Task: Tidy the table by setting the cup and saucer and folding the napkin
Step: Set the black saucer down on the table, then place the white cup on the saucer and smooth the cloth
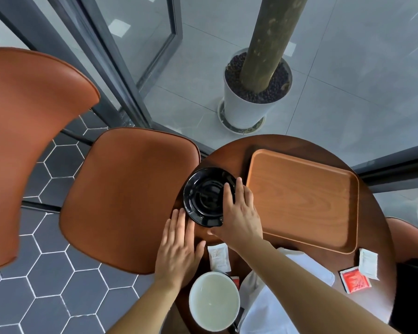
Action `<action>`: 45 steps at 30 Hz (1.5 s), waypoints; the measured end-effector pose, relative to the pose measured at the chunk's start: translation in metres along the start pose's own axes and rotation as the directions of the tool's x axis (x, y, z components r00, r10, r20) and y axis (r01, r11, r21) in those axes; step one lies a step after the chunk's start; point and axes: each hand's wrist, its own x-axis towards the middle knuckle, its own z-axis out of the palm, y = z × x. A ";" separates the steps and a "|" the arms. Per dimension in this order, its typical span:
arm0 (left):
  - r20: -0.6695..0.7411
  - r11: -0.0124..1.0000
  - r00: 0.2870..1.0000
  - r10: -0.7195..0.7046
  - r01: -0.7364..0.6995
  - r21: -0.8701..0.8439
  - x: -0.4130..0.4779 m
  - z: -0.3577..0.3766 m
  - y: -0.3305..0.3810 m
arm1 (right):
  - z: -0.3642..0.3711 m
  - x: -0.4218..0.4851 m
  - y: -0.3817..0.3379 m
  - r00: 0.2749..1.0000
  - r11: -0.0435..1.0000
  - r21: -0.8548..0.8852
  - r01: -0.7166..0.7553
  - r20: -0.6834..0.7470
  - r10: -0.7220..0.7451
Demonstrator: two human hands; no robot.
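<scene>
A glossy black saucer (204, 195) lies near the left edge of the small round dark wooden table (372, 237). My right hand (240, 213) grips the saucer's right rim, fingers on top and thumb under its near edge. My left hand (179, 251) rests flat and open on the table edge, just left of and below the saucer, holding nothing. A white cup (214, 301) with pale liquid stands near the front edge. A white napkin (275, 297) lies crumpled to the cup's right, partly hidden under my right forearm.
A wooden tray (302, 201) sits right of the saucer. A white sachet (219, 257) lies between saucer and cup; a red packet (354, 279) and another white sachet (368, 262) lie at the right. Brown chairs (128, 198) stand left; a potted trunk (249, 102) is beyond.
</scene>
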 end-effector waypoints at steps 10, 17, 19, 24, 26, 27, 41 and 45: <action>-0.078 0.996 0.997 -0.011 0.004 -0.088 0.000 0.000 0.000 | 0.000 -0.008 -0.010 0.999 0.999 0.010 -0.030 -0.014 0.030; -0.073 0.997 0.997 -0.021 0.016 -0.073 0.000 0.001 0.001 | 0.004 -0.015 -0.013 0.997 0.997 0.043 -0.060 -0.037 0.061; -0.054 0.998 0.998 -0.021 0.018 -0.052 0.000 0.000 0.002 | 0.006 -0.017 -0.015 0.996 0.995 0.063 -0.071 -0.052 0.075; -0.024 1.000 1.000 0.014 -0.014 -0.025 -0.006 -0.005 -0.001 | 0.005 -0.018 -0.014 0.996 0.996 0.069 -0.058 -0.063 0.062; -0.016 0.999 0.999 0.047 -0.047 -0.012 -0.012 -0.004 -0.004 | 0.005 -0.018 -0.011 0.997 0.996 0.075 -0.047 -0.061 0.052; -0.018 0.998 0.998 0.059 -0.059 -0.008 -0.015 -0.002 -0.005 | 0.005 -0.018 -0.010 0.997 0.996 0.075 -0.038 -0.061 0.043; -0.083 0.996 0.993 0.087 -0.087 0.006 -0.019 0.008 -0.012 | 0.021 -0.021 0.006 0.985 0.990 0.112 0.089 -0.155 -0.071; -0.055 0.997 0.995 0.078 -0.077 0.017 -0.021 0.005 -0.010 | 0.018 -0.041 0.010 0.978 0.972 0.209 0.104 -0.200 -0.061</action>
